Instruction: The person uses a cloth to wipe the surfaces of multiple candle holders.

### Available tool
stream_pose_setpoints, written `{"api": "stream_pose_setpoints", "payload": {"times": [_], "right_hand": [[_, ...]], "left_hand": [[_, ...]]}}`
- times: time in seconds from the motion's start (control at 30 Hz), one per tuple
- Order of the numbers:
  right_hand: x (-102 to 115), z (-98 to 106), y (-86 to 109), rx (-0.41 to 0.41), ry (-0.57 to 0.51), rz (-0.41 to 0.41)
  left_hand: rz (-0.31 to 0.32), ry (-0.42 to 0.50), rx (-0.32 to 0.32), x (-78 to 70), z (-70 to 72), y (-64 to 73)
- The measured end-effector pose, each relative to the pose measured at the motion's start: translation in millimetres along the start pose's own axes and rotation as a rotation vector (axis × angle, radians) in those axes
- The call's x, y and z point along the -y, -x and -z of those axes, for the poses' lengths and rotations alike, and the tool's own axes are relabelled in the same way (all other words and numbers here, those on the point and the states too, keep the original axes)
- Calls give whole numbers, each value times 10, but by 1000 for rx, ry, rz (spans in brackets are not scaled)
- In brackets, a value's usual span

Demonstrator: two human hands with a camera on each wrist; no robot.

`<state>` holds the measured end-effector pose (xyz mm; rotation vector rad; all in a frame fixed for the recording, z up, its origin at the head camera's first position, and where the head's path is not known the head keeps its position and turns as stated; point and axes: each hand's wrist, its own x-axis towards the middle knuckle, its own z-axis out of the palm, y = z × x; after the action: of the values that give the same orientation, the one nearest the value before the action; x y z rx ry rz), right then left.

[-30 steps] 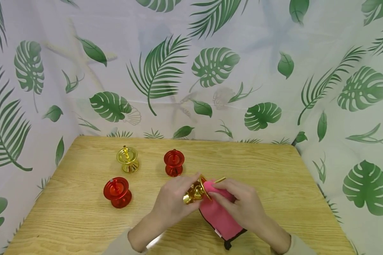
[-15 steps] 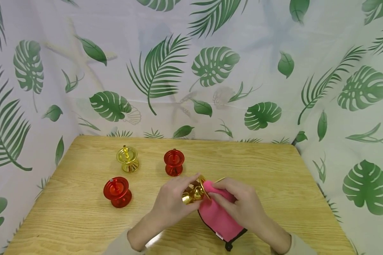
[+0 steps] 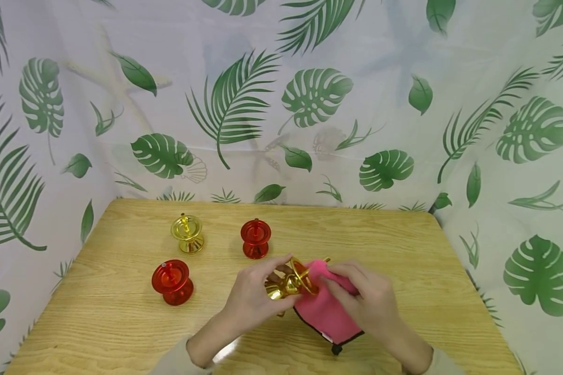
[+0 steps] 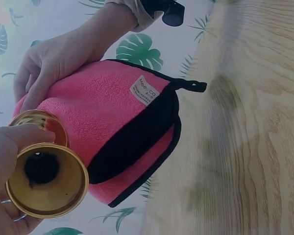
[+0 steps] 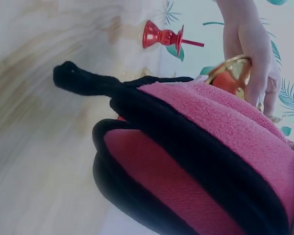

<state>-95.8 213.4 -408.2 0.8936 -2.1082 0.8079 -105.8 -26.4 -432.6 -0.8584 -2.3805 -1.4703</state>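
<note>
My left hand [image 3: 258, 291] grips a gold candle holder [image 3: 291, 284] by its stem, tipped on its side, with its dish and spike toward the right. The hollow underside of its base faces the left wrist view. In my right hand [image 3: 366, 294], a pink cloth [image 3: 330, 315] with black edging is pinched between thumb and fingers. The cloth's bunched upper part lies against the spike, whose tip shows beyond it. Folds of the cloth [image 5: 220, 127] hang below the right hand and fill much of the right wrist view.
Toward the left of the wooden table [image 3: 98, 323] stand a red candle holder [image 3: 172, 281] and a gold one [image 3: 187, 234]. Another red candle holder [image 3: 256, 238] stands behind my left hand. A leaf-patterned curtain [image 3: 262, 104] rises behind the table and at its sides.
My right hand has shifted slightly right with the cloth, and more of the spike and dish now shows. The left hand keeps its hold, almost unmoved. The standing candle holders are unchanged.
</note>
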Motion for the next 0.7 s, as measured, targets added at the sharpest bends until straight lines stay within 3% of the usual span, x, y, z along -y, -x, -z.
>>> {"api": "stream_pose_setpoints", "payload": {"times": [0.3, 0.7], "right_hand": [[-76, 97, -53, -89, 37, -4], [9, -57, 31, -35, -35, 45]], "left_hand": [[9, -2, 7, -43, 35, -5], [17, 39, 2, -37, 8, 3]]}}
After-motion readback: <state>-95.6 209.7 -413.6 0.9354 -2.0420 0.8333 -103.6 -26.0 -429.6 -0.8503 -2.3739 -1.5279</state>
